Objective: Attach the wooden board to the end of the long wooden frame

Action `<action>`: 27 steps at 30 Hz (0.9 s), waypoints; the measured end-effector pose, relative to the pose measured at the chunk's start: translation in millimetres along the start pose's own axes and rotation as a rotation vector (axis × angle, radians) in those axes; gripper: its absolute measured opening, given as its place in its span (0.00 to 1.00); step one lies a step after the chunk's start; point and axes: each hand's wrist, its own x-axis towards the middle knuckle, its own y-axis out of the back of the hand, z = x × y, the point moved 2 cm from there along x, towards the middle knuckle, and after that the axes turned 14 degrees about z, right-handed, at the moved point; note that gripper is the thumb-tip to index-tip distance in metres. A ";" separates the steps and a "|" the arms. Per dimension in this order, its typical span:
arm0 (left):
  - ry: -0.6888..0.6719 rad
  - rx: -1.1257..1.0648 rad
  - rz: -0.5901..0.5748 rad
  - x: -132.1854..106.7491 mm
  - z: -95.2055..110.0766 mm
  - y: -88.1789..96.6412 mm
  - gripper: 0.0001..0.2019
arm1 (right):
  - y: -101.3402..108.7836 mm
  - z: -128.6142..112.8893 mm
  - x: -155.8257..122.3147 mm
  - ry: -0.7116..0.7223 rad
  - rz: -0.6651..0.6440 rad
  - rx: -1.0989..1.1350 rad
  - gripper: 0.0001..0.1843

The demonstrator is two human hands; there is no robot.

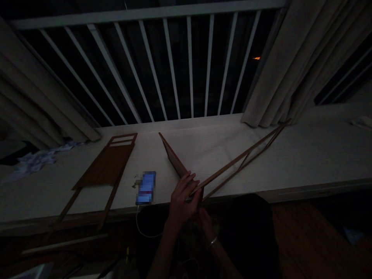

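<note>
In my head view, my left hand (183, 199) is curled, its fingers closed around the near end of a thin wooden frame (241, 157), where it meets a narrow brown board (174, 159) standing tilted on its edge. From there the frame's long rails run out toward 2 o'clock, and their far ends reach the foot of a beige curtain (270, 66). The board rises toward 11 o'clock. My right hand (205, 223), with a metal bangle (212, 242) at the wrist, sits just below in shadow, close to the same end, but I cannot tell whether it is pinching anything. All this rests on a pale window ledge (221, 155) below a white railing (171, 66). At 10 o'clock lies a slatted wooden panel (106, 164), and at 9 o'clock a lit phone (145, 188) trails a white cable (139, 224). I judge that I am working at this corner of the wooden pieces, and the next move calls for a steady hold there, with my right hand's grip made sure.
</note>
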 end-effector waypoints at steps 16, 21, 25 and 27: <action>-0.006 -0.008 0.005 -1.3 0.9 1.4 0.10 | 9.2 -1.6 -1.1 -0.053 0.004 -0.001 0.21; -0.007 -0.001 -0.002 -2.5 0.3 0.8 0.11 | 15.2 -11.4 0.0 0.105 -0.050 -0.162 0.25; -0.006 0.008 0.001 -2.5 -0.5 0.4 0.11 | 15.1 -12.8 -0.8 0.167 -0.018 -0.243 0.26; -0.007 0.011 0.002 -2.3 -0.4 0.0 0.11 | 16.2 -12.9 -0.6 0.220 0.018 -0.291 0.25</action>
